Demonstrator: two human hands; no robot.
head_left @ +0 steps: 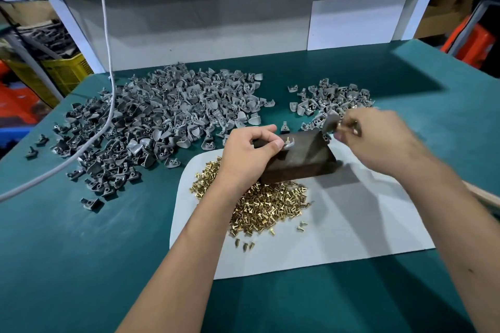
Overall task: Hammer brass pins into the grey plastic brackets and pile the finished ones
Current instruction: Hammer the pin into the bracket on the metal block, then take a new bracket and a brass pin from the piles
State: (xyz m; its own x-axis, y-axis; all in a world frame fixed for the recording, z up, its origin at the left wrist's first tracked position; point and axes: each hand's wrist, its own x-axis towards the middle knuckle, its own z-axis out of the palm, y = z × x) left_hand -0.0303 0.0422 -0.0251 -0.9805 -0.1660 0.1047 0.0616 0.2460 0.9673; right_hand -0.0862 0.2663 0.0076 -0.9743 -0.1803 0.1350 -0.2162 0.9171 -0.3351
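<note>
Left of the dark block (297, 159) a big unfinished heap (167, 116) remained; the left hand (243, 154) pinched a pinned bracket (288, 143), the right hand (378, 138) gripped another bracket (331, 122).

Bright overhead light, blurred right hand (378, 140), bowed edges

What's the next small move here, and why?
Probably the right hand drops its bracket onto the small pile just behind it. That frees it for hammering: the left hand already pins a bracket on the block with a brass pin standing proud. Whether the right hand also holds a tool is too blurred to tell.
</note>
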